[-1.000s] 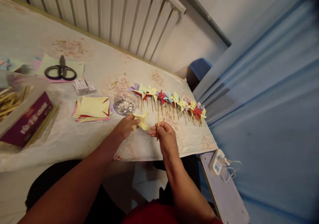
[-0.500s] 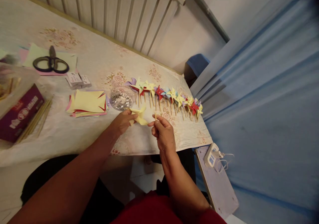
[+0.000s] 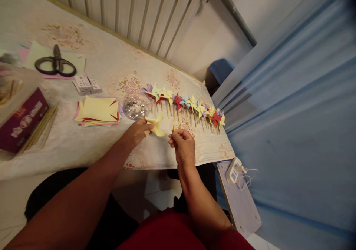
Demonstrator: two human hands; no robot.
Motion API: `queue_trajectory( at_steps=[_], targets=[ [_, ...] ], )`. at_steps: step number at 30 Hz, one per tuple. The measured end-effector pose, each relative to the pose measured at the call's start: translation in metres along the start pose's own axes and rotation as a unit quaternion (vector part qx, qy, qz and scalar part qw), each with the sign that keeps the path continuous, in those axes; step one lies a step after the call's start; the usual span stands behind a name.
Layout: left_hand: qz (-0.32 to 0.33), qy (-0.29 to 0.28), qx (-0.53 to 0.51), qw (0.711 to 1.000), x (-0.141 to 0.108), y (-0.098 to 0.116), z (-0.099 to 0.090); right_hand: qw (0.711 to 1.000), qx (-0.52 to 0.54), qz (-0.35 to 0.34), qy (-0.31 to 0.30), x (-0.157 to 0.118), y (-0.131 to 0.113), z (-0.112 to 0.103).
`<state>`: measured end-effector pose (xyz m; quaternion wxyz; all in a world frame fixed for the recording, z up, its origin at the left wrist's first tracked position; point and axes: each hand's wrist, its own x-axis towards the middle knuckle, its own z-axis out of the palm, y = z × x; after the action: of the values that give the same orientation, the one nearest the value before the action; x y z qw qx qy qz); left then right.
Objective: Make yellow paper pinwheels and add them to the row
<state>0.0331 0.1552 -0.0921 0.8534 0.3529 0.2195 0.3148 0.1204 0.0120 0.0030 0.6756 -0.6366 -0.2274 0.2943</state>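
Two hands are busy just above the front edge of the desk (image 3: 83, 146). The left hand (image 3: 136, 131) has its grip closed on a yellow paper windmill (image 3: 156, 126), pinching it by one side so the folded wings point up and to the right. The right hand (image 3: 181, 144) has its grip closed too, with the finger and thumb tips pressed on a thin wooden stick (image 3: 173, 127) that stands almost straight up; only the top end of the stick peeks out. The windmill and the stick are very near each other but I do not think they touch. It looks like the step of joining the paper top to its stick. The next move would need the stick end lined up with the middle of the windmill, and both held steady, because the paper is soft and bends easily. Just behind the hands sits a small clear bowl of shiny pins (image 3: 136, 107). Beside it runs a long row of finished windmills (image 3: 189, 107) in many colours. To the left lies a pile of cut paper squares (image 3: 97, 111), then loose sticks (image 3: 41, 126) next to a purple box (image 3: 23, 120). Farther back, scissors (image 3: 55, 63) rest on more paper.
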Motion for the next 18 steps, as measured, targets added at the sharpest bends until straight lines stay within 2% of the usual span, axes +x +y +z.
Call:
queue_trajectory(
  at_steps=[10,18],
  targets=[
    [-0.005,0.019,-0.018,1.0,0.0033,-0.0048,-0.0034,0.999,-0.034,-0.017,0.03,0.0025,0.0029,-0.002],
    [0.009,0.02,-0.012,1.0,0.003,-0.0078,-0.0036,1.0,-0.005,-0.001,0.028,0.0044,0.0043,-0.0019]
  ],
)
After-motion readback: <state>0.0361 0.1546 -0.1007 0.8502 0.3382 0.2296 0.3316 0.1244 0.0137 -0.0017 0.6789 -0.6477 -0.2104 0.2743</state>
